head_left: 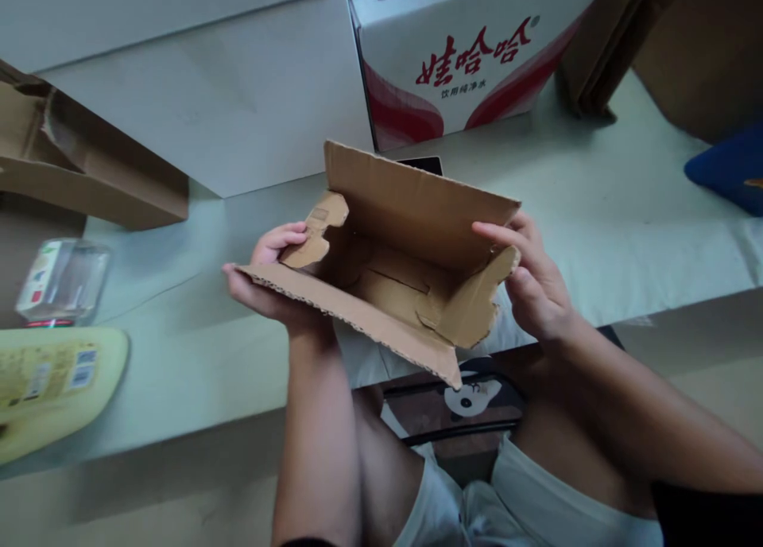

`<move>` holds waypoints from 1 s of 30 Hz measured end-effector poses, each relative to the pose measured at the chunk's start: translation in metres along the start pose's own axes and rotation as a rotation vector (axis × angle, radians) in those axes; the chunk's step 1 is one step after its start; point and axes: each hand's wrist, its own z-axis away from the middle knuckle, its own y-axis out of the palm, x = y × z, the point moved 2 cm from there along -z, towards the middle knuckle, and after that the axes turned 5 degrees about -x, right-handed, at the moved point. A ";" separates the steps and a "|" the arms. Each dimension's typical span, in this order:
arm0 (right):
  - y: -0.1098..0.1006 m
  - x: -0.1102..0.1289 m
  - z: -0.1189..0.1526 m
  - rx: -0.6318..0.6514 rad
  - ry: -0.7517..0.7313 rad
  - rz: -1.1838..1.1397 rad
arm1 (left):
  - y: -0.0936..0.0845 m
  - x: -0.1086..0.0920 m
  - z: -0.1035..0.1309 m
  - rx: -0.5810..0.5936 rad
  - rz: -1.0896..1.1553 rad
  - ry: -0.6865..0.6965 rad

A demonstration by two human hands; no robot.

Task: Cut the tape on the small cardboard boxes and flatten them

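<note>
Cardboard box (393, 292) sits at frame center, top open, flaps spread. Left hand (268, 299): fingers grip its left side. Right hand (536, 285): fingers grip its right. Red-and-white carton (477, 114), upper center.

On the white carton (462, 78), "娃哈哈" is printed in large red characters ("饮用纯净水" is set smaller beneath).
</note>
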 end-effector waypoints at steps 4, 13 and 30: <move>0.008 -0.003 0.002 -0.001 0.109 0.073 | 0.003 0.004 0.008 0.068 -0.094 0.016; 0.028 -0.012 0.010 -0.072 0.090 -0.140 | 0.011 0.009 0.012 0.013 -0.109 0.111; 0.015 -0.013 -0.003 0.055 0.188 -0.173 | 0.003 0.024 0.008 -0.003 -0.182 0.093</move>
